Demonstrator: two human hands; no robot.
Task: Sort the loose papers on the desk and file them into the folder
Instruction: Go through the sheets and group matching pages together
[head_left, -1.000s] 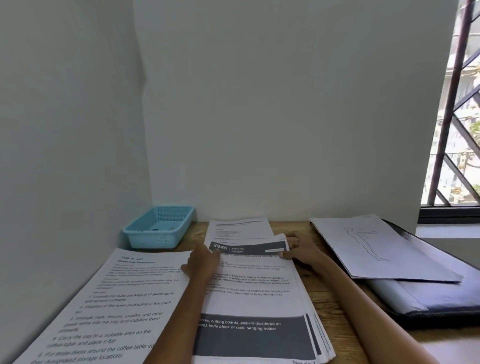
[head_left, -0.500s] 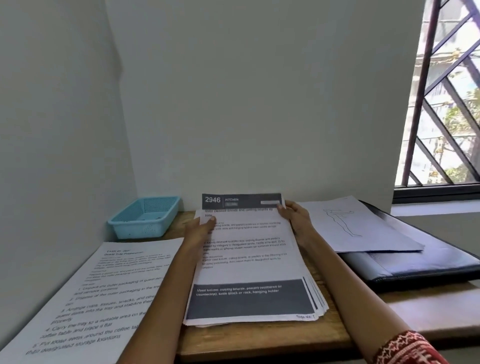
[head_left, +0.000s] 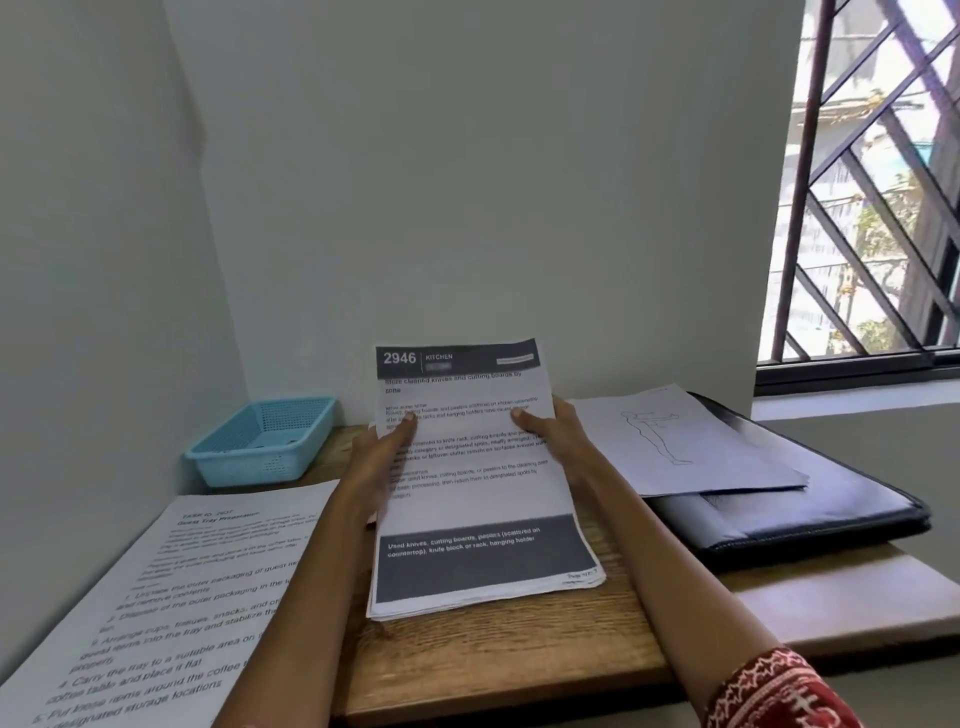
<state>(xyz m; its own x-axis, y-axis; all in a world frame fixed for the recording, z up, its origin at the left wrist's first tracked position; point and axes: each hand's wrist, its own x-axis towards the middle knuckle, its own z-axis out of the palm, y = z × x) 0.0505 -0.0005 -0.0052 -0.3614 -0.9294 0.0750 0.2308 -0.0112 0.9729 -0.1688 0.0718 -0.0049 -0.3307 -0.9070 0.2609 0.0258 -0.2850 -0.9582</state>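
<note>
A stack of printed papers (head_left: 478, 499) with dark header and footer bands, headed "2946 KITCHEN", is tilted up off the wooden desk (head_left: 493, 660), its bottom edge still resting on the wood. My left hand (head_left: 382, 457) grips the stack's left edge, thumb on the front. My right hand (head_left: 558, 434) grips the right edge the same way. A dark blue folder (head_left: 810, 514) lies on the right of the desk. On the folder rest loose sheets (head_left: 680, 441), the top one bearing a line drawing of a figure.
A large printed sheet (head_left: 156, 608) lies at the left front, overhanging the desk. A light blue plastic basket (head_left: 265, 441) sits in the back left corner. Walls close the desk at left and back. A barred window (head_left: 872, 208) is at the right.
The stack lay flat under both hands. Now its top end is raised toward me, with both hands gripping its sides. The view has shifted to the right.
</note>
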